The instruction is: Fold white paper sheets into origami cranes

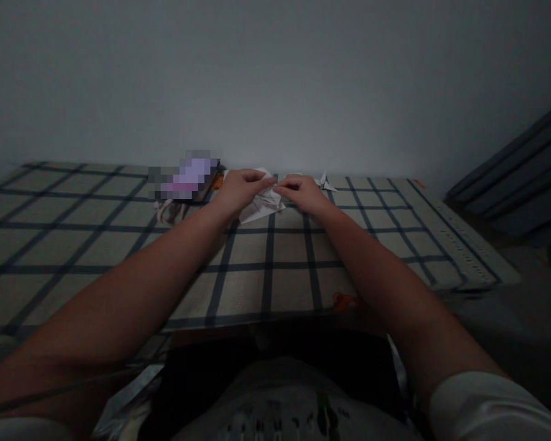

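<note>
I see left hand (244,188), right hand (303,193), fingers pinching folded paper (270,197) over white sheet (253,212); best press creases lightly, evenly.

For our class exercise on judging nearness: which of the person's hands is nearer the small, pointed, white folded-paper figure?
Right. The right hand is just left of the folded-paper figure; the left hand is farther left, past the right hand.

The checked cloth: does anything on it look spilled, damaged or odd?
No spill or damage stands out around the white paper. Only the phone-like device at left looks odd: blocky pixels cover most of it, hiding its condition.
</note>
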Action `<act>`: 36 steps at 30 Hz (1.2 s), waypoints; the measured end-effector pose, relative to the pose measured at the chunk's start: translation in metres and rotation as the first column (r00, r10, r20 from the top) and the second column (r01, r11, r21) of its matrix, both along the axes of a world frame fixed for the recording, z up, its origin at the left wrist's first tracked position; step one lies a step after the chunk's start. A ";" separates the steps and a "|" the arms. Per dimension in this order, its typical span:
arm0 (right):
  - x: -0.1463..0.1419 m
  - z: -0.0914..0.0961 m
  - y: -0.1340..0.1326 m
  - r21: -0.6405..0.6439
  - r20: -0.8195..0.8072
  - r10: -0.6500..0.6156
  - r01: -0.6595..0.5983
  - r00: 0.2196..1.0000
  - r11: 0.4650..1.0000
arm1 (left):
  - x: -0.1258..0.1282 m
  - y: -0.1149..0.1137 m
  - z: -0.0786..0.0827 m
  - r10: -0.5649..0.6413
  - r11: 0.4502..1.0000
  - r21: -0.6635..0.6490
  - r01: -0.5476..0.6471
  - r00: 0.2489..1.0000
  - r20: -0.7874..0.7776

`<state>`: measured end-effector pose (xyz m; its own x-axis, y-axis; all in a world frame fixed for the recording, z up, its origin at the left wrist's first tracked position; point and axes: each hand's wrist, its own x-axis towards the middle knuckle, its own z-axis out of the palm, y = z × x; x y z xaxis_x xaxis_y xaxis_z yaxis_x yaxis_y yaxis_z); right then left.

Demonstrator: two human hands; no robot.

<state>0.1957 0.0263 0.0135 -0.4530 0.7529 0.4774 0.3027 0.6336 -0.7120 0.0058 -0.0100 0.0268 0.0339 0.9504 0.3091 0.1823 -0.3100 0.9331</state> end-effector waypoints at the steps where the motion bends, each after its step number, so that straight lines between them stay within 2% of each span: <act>1: 0.000 0.000 0.000 -0.005 -0.008 -0.003 0.003 1.000 1.000 | 0.000 0.000 -0.001 -0.002 1.000 0.008 0.002 1.000 -0.002; 10: -0.001 0.001 -0.004 -0.032 -0.049 0.009 -0.011 0.999 0.999 | 0.002 0.001 -0.001 0.063 0.994 0.085 -0.065 0.997 0.033; 20: -0.004 0.005 -0.007 -0.083 -0.079 0.000 -0.007 0.997 0.997 | 0.003 0.001 0.000 0.121 0.988 0.093 -0.125 0.992 0.044; 28: -0.006 0.002 -0.006 -0.145 -0.092 0.009 -0.022 0.996 0.989 | 0.002 0.000 0.000 0.113 0.984 0.134 -0.120 0.992 0.057; 32: -0.004 0.005 -0.006 -0.096 -0.135 -0.063 0.051 0.989 0.994 | 0.002 0.001 -0.001 0.062 0.976 0.205 -0.071 0.997 0.051; 34: -0.003 0.007 -0.006 -0.049 -0.159 -0.106 0.099 0.982 0.994 | 0.002 0.005 -0.005 0.057 0.983 0.170 -0.072 0.994 0.089; 36: -0.002 0.008 -0.005 0.001 -0.181 -0.137 0.140 0.974 0.990 | 0.001 0.010 -0.010 0.046 0.995 0.076 -0.057 0.989 0.144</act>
<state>0.1932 0.0211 0.0217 -0.2502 0.7953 0.5522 0.2558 0.6044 -0.7545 0.0072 -0.0002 0.0165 -0.0639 0.9219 0.3822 0.0676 -0.3781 0.9233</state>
